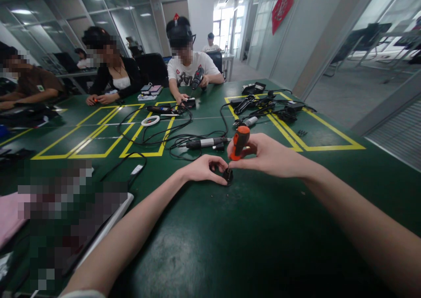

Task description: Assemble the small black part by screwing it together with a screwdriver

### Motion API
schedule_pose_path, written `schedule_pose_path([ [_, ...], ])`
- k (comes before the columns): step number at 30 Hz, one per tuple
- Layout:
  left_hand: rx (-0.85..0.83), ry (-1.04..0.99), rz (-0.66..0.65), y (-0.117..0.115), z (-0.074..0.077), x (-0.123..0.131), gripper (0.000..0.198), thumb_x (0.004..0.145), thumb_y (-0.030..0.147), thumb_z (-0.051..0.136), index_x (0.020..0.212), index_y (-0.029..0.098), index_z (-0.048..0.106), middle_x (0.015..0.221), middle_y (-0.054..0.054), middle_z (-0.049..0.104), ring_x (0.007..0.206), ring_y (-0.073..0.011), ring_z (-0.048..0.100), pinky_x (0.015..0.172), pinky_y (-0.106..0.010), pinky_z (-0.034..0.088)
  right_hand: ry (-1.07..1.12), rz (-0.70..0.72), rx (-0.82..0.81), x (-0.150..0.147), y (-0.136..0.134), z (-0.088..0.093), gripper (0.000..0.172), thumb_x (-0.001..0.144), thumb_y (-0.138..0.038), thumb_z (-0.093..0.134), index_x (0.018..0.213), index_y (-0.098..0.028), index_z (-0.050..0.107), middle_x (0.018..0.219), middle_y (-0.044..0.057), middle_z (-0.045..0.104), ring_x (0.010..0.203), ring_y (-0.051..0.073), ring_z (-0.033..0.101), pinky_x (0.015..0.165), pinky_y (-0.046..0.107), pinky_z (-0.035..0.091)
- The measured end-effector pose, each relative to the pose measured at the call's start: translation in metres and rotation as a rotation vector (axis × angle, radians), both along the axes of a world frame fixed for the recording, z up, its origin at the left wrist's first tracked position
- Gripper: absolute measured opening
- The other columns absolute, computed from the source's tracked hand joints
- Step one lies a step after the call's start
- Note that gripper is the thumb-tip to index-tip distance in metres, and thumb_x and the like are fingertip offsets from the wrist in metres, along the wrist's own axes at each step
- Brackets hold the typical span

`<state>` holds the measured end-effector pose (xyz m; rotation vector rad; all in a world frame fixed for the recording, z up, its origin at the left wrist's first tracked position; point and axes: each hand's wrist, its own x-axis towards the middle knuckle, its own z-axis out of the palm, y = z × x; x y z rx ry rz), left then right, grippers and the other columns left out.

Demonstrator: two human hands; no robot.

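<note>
Currently, your right hand (258,154) grips the orange-and-black screwdriver (241,141) nearly upright over the small black part (229,176), which your left hand (205,167) pinches between thumb and fingers on the green table (184,236).

A gray-and-black tool (210,142) lay just past the grip, a white ring (148,124) lay farther off to its left, a red banner (283,7) hung far away to its right

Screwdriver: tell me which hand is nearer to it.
Right. The right hand grips the screwdriver; the left hand is to the left of it, near its tip, at the small black part.
</note>
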<state>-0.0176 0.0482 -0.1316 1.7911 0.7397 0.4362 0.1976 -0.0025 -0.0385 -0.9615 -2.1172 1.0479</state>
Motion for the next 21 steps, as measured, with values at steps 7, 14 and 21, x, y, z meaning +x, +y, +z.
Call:
schedule_pose_path([
  [7, 0.006, 0.008, -0.009, -0.0001, 0.0013, 0.0006, 0.04, 0.06, 0.032, 0.093, 0.093, 0.017, 0.074, 0.088, 0.001, 0.071, 0.085, -0.0148, 0.061, 0.076, -0.027, 0.039, -0.062, -0.057, 0.021, -0.0002, 0.0011, -0.0022, 0.03, 0.077, -0.045, 0.081, 0.081, -0.017, 0.071, 0.085, 0.006, 0.076, 0.078, 0.023, 0.071, 0.075, 0.038, 0.06],
  [14, 0.006, 0.007, -0.013, 0.0007, -0.0006, 0.0001, 0.039, 0.061, 0.031, 0.093, 0.091, 0.016, 0.074, 0.091, 0.0, 0.073, 0.084, -0.0138, 0.061, 0.077, -0.027, 0.039, -0.003, -0.078, 0.027, 0.0002, -0.0025, 0.0023, 0.03, 0.075, -0.037, 0.08, 0.096, -0.017, 0.073, 0.089, 0.005, 0.077, 0.077, 0.022, 0.072, 0.072, 0.035, 0.06],
  [21, 0.013, 0.01, -0.008, 0.0006, 0.0003, -0.0001, 0.04, 0.061, 0.032, 0.092, 0.092, 0.016, 0.074, 0.09, 0.0, 0.072, 0.085, -0.0149, 0.061, 0.077, -0.028, 0.04, -0.033, -0.058, 0.078, -0.0018, -0.0049, 0.003, 0.029, 0.077, -0.031, 0.076, 0.103, -0.019, 0.074, 0.1, 0.006, 0.077, 0.085, 0.023, 0.073, 0.079, 0.036, 0.061],
])
